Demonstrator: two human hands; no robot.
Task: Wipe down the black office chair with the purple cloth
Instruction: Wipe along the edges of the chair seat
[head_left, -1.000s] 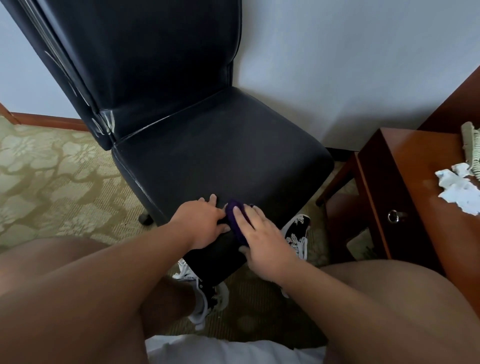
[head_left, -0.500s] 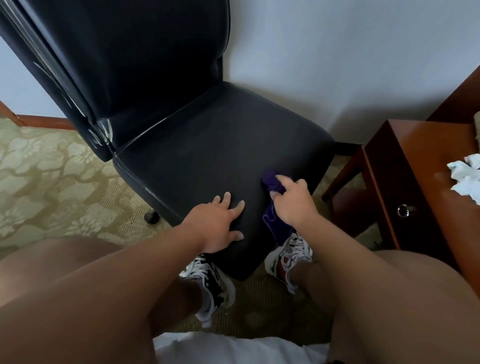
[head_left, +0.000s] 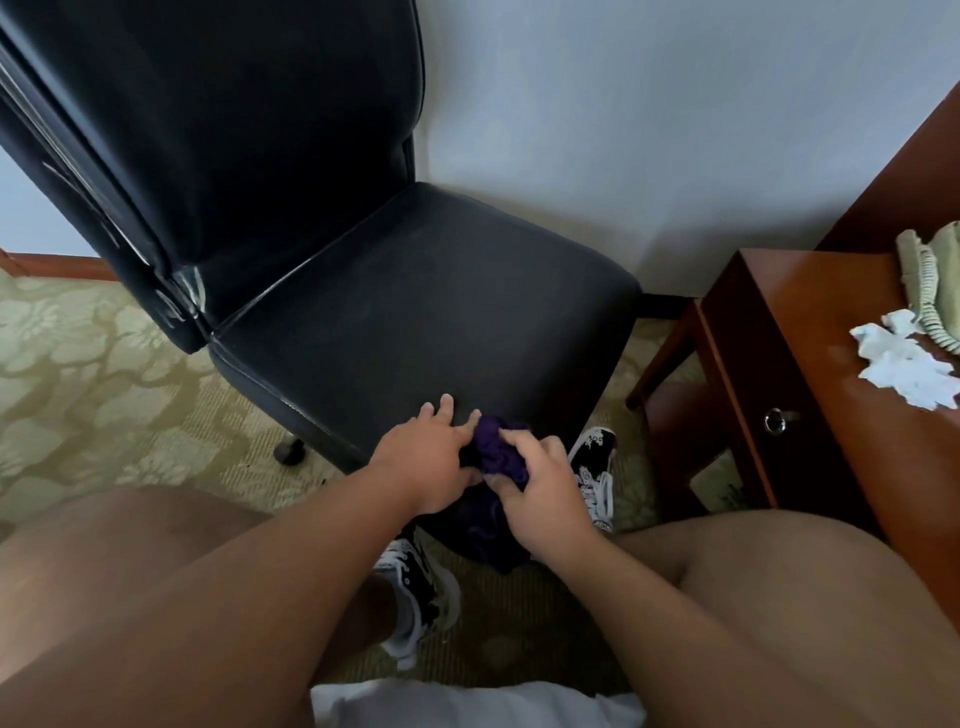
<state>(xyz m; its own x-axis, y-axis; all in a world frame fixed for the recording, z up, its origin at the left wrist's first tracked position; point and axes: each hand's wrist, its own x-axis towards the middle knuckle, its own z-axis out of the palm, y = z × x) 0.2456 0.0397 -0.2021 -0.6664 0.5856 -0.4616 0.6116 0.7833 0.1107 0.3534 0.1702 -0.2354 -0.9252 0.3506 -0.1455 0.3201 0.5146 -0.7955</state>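
- Both hands meet at the 6 o'clock edge of the seat. The left hand (head_left: 426, 457) lies on the cushion with its fingers spread and straight. The right hand (head_left: 545, 493) has its fingers curled round the purple cloth (head_left: 501, 452), gripping it as a bunched wad.
- The left forefinger and thumb touch the wad, but I cannot tell whether they pinch it. That hand probably braces the seat, since a castor (head_left: 290, 451) shows at 8 o'clock and the chair could roll or swivel under a push.
- The purple cloth sits on the front lip of the black office chair with a padded, leather-like seat (head_left: 415, 322). A loose tail hangs over the edge toward 6 o'clock. Wadding it probably gives a firm pad to press with.
- Dull streaks show across the seat, and the tall backrest rises at 11 o'clock. Most of the wiping appears to lie ahead.
- A reddish-brown wooden surface (head_left: 810, 312) stands at 3 o'clock, well apart from the hands. It carries a crumpled white tissue (head_left: 904, 364) and a pale green corded telephone (head_left: 930, 280).
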